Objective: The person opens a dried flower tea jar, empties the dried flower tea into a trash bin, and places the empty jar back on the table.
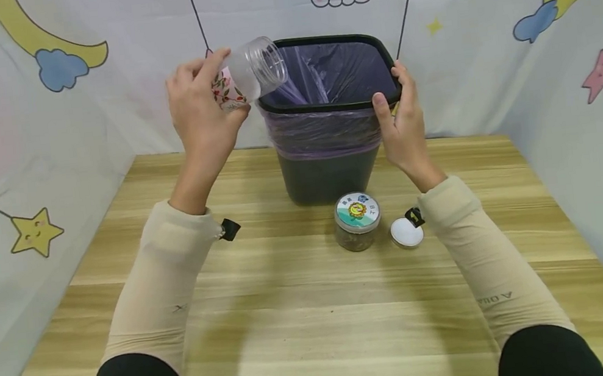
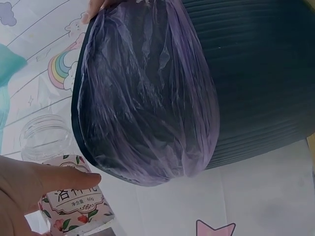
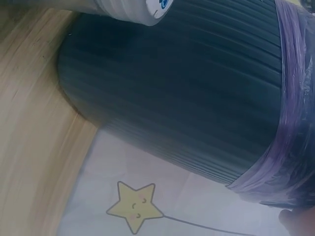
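My left hand (image 1: 200, 103) grips a clear plastic jar (image 1: 265, 63) with a floral label (image 2: 74, 196). The jar is tilted, its uncapped mouth at the left part of the rim of a dark trash can (image 1: 328, 176). A purple bag (image 1: 323, 127) lines the can and folds down over its outside. With thumb and fingers, my right hand (image 1: 403, 125) holds the can's black rim at its right side. In the right wrist view only a bit of that hand (image 3: 301, 221) shows at the corner.
In front of the can stands a lidded jar (image 1: 357, 222) with a sun picture on top and brownish contents. A small white lid (image 1: 407, 232) lies to its right on the wooden table (image 1: 304, 322). A cartoon-printed cloth (image 1: 488, 70) hangs around the table's back and sides.
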Action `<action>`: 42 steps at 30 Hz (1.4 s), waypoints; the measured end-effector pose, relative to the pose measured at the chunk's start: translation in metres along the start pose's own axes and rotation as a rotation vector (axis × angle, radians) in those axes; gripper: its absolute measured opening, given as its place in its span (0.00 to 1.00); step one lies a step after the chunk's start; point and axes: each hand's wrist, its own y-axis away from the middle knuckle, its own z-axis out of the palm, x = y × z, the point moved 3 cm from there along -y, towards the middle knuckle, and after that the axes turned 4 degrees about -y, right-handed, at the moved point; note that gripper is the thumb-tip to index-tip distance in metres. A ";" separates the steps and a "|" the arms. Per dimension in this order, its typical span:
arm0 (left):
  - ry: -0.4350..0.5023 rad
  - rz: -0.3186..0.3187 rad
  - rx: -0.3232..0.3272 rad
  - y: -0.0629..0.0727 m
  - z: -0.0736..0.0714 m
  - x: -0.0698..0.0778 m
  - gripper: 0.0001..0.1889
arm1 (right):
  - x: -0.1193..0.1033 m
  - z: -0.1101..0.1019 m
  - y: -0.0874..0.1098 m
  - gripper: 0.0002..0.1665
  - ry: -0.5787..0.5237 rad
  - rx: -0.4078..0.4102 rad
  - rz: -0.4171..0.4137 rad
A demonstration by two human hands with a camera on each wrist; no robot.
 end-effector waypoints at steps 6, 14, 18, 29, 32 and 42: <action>-0.054 0.054 0.039 -0.005 0.005 0.013 0.36 | 0.000 -0.003 -0.001 0.54 0.007 -0.001 -0.014; -0.096 0.110 0.061 -0.006 0.010 0.019 0.36 | -0.003 -0.003 0.000 0.50 0.004 -0.013 -0.016; -0.117 0.156 0.102 -0.008 0.011 0.023 0.37 | -0.005 -0.003 -0.001 0.51 0.013 -0.009 -0.020; -0.143 0.253 0.126 -0.010 0.011 0.032 0.38 | -0.004 -0.005 0.001 0.53 0.009 -0.029 -0.003; -0.142 0.293 0.141 -0.009 0.010 0.035 0.40 | -0.004 -0.005 0.001 0.52 0.009 -0.034 0.002; -0.133 0.350 0.190 -0.009 0.009 0.042 0.39 | -0.005 -0.004 0.001 0.52 0.010 -0.066 0.034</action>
